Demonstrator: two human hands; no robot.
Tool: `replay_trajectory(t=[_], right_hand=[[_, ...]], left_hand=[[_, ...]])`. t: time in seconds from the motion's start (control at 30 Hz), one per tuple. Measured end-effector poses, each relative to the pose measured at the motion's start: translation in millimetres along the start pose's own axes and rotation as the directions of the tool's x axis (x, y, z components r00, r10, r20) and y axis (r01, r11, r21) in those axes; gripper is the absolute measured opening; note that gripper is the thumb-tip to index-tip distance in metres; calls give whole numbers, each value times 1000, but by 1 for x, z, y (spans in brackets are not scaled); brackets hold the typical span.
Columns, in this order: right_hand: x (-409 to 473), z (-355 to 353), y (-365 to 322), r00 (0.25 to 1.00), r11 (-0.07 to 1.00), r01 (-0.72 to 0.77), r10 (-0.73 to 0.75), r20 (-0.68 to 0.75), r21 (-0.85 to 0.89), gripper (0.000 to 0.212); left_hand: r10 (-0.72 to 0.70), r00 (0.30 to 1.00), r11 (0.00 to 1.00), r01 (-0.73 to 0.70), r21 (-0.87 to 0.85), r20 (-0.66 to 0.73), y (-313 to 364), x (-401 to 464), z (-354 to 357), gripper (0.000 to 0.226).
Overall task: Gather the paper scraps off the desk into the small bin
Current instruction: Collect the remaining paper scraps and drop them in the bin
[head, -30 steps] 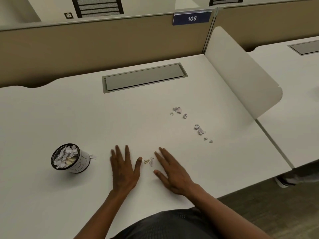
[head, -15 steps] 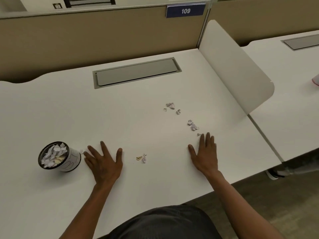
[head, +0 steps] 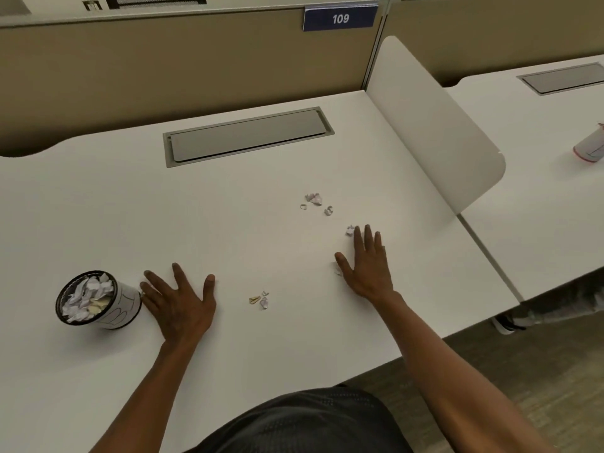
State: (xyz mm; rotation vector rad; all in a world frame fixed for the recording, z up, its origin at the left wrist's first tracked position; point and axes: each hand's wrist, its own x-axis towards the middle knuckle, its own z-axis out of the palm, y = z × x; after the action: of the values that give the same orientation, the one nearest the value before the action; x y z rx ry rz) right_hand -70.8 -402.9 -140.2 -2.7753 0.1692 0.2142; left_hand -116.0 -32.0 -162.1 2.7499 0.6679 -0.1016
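Observation:
A small black-rimmed bin (head: 122, 305), full of crumpled paper, stands at the left of the white desk (head: 163, 207). My left hand (head: 181, 304) lies flat and open beside it, fingertips touching its wall. Three little scraps (head: 260, 300) lie between my hands. My right hand (head: 367, 263) rests flat with fingers spread, over a patch of scraps; one scrap (head: 349, 230) peeks out at the fingertips and another (head: 338, 271) by the thumb. A further cluster of scraps (head: 315, 202) lies beyond it.
A grey cable hatch (head: 248, 135) is set in the desk's back. A white curved divider (head: 434, 125) borders the right side, with a neighbouring desk and a white cup (head: 590, 148) beyond. A tan partition with sign 109 (head: 340, 18) closes the back.
My left hand slid left up to the bin. My right hand moved right and forward onto the scraps near the divider.

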Motion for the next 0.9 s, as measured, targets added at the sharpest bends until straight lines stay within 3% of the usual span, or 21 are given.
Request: replay_trajectory(t=[0.13,0.23,0.3,0.37,0.47,0.53,0.63,0.73,0.9], right_hand=[[-10,11,-6,992,992,117,-114,61,-52,78],[-30,22,-19,979,981,190,-187,78,-41,73],[-41,26,-26,963,967,256,-256,81,8,70],[-44,24,-32,957,953,286,-289,14,98,66],[-27,12,-32,968,958,211,-176,-181,194,63],[-6,2,-27,981,976,101,-66,-184,191,66],[18,-6,-16,999,992,41,-38,-27,123,70],[11,-1,-20,979,982,181,-186,87,62,66],[-36,14,-37,918,919,372,-385,90,132,55]], left_hand=[[31,999,999,-31,-43,10,7,1,1,89],[61,997,983,-53,-176,37,20,-10,1,85],[175,984,950,-158,-271,38,32,-23,3,80],[345,938,883,-320,-344,15,43,-37,6,75],[491,871,779,-447,-439,-16,55,-48,6,69],[516,856,742,-467,-481,-36,59,-49,3,63],[521,851,726,-482,-491,-64,58,-45,-2,52],[495,866,761,-467,-451,-63,48,-39,-5,46],[455,890,820,-424,-386,-11,27,-36,-6,51]])
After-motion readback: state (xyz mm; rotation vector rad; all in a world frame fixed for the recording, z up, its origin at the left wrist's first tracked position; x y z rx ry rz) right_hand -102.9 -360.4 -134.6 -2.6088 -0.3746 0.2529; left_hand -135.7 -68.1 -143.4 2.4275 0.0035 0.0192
